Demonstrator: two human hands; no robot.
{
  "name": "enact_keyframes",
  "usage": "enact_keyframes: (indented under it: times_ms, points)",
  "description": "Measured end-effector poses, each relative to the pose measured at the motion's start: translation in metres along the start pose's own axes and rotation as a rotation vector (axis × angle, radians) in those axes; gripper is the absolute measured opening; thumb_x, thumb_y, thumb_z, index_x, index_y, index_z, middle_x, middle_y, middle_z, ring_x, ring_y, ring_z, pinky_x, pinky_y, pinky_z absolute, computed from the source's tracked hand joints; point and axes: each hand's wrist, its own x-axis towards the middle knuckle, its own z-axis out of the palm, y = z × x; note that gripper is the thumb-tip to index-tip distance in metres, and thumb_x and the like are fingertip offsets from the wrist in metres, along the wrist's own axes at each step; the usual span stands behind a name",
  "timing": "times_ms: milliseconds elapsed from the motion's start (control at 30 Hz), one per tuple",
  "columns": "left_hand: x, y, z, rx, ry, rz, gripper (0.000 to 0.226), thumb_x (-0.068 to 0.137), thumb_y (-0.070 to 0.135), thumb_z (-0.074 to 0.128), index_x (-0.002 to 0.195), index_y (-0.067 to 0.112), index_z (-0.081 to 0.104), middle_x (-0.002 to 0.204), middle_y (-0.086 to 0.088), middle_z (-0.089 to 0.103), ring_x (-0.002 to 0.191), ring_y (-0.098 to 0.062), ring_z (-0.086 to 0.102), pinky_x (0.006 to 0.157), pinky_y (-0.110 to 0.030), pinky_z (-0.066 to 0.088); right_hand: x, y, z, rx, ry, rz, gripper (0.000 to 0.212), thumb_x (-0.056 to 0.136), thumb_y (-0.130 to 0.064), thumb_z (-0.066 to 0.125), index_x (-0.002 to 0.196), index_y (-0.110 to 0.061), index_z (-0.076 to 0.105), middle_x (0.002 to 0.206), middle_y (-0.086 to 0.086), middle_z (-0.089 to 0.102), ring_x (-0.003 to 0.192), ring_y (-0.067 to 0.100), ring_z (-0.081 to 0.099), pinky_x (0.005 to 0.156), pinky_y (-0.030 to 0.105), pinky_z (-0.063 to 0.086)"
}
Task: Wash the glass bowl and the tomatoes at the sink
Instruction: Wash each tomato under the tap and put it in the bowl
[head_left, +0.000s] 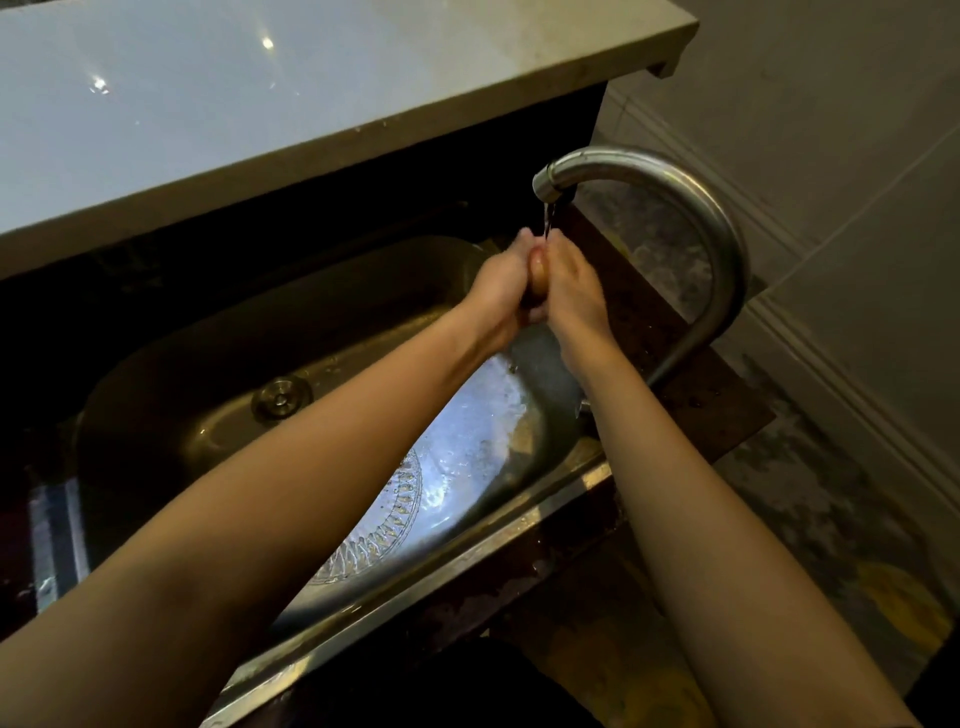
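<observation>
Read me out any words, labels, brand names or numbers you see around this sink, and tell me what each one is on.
None: no readable text shows anywhere.
Faucet: plain metal, no brand mark visible.
Sink and its drain: no lettering legible.
Glass bowl: only a cut pattern, no writing.
Counter: only light reflections.
Tomato between the left hand and right hand: no sticker seen.
</observation>
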Motion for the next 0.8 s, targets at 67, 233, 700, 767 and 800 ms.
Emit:
enact_keyframes:
  times_ms: [67,233,700,767,800]
  points:
    - [-0.004,-0.008,0.004,-0.048,-0.093,-0.015,0.03,0.101,0.028,0.028,0.108,0.015,0.055,0.099,-0.006,0.055,0.088,-0.015,0.055,0.07,-0.027,0.048,0.005,-0.003,-0.003,0.173,0.123,0.123,0.034,0.098,-0.035,0.036,0.086,-0.026,0.066,0.095,0.002,0.066,0.088,0.016,0.062,0.063,0.023,0.05]
    - [-0.007,-0.017,-0.014,0.527,-0.02,0.327,0.044,0.096,0.02,0.047,0.138,0.013,0.039,0.138,-0.011,0.045,0.123,-0.021,0.046,0.102,-0.029,0.041,0.004,0.004,-0.008,0.249,-0.028,0.201,0.032,0.097,-0.039,0.037,0.112,-0.022,0.061,0.11,0.006,0.064,0.099,0.016,0.062,0.076,0.028,0.053]
    - [-0.008,-0.007,-0.042,0.977,0.064,0.742,0.058,0.077,0.024,0.073,0.13,0.012,0.053,0.121,-0.007,0.062,0.11,-0.017,0.057,0.087,-0.014,0.039,0.003,0.0,-0.006,-0.104,-0.083,0.098,0.043,0.089,-0.059,0.041,0.111,-0.025,0.056,0.099,-0.001,0.064,0.087,0.012,0.066,0.06,0.02,0.052]
    - [-0.008,-0.004,-0.044,0.992,0.067,0.738,0.058,0.076,0.028,0.074,0.129,0.015,0.054,0.116,-0.006,0.065,0.103,-0.014,0.058,0.081,-0.008,0.038,0.003,0.0,-0.005,0.006,-0.101,0.137,0.047,0.091,-0.056,0.04,0.116,-0.02,0.057,0.105,0.006,0.065,0.091,0.018,0.067,0.068,0.026,0.055]
    - [-0.007,-0.002,-0.044,1.003,0.07,0.733,0.058,0.075,0.031,0.074,0.128,0.017,0.055,0.114,-0.006,0.065,0.098,-0.011,0.056,0.076,-0.004,0.035,0.001,0.0,-0.004,0.117,-0.092,0.187,0.047,0.093,-0.054,0.038,0.116,-0.018,0.058,0.106,0.01,0.065,0.092,0.02,0.067,0.072,0.029,0.056]
